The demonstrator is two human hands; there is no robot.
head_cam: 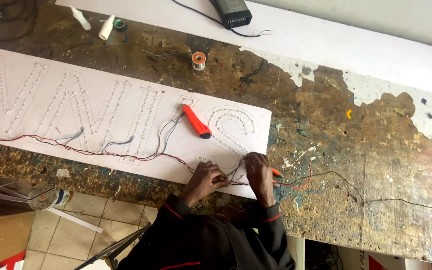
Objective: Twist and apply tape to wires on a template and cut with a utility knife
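Red wire (296,185) pinched in both hands' fingers (221,178), orange cutter (196,121) lying near.

White sign board (101,65) with dotted letter outlines, red and black wires (126,152), orange-handled tool (196,121), brown paint-flecked workbench (336,150), black red-trimmed sleeves (271,220)

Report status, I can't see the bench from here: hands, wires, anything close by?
Left hand and right hand both pinching the red and black wires over the white sign panel. Orange tool lying just behind.
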